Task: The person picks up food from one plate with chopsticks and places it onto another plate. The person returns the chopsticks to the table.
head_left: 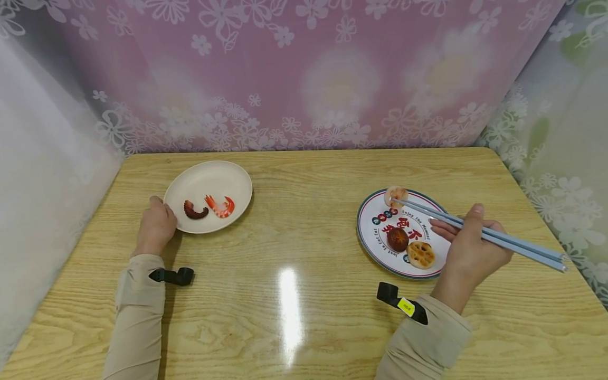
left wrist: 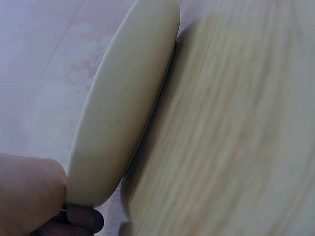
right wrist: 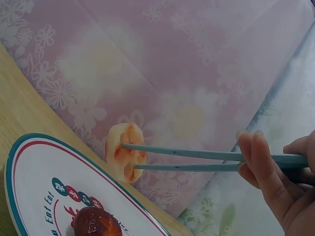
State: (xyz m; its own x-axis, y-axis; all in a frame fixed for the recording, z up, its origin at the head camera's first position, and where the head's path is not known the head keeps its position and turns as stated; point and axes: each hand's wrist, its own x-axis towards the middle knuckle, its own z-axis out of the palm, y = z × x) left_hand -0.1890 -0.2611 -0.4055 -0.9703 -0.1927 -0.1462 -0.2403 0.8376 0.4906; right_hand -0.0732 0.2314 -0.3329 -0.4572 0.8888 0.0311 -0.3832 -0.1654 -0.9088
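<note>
At the left, my left hand (head_left: pixel 157 227) pinches the rim of a cream plate (head_left: pixel 209 177), with the thumb above and fingers below the edge in the left wrist view. On that plate lie a dark red octopus tentacle (head_left: pixel 195 210) and a red-and-white shrimp (head_left: pixel 220 206). My right hand (head_left: pixel 472 256) holds a pair of blue chopsticks (head_left: pixel 503 240). Their tips hold a pale lotus root slice (right wrist: pixel 126 152) above the far rim of the printed plate (head_left: pixel 372 240). A brown mushroom cap (head_left: pixel 397 239) and a browned lotus root slice (head_left: pixel 420 255) lie on this plate.
The wooden table (head_left: pixel 294 221) stretches between the two plates, with a bright reflection near its middle. A pink flowered curtain (head_left: pixel 304 79) hangs along the back edge, and pale curtains hang at both sides. Each wrist wears a small black camera mount (head_left: pixel 173 276).
</note>
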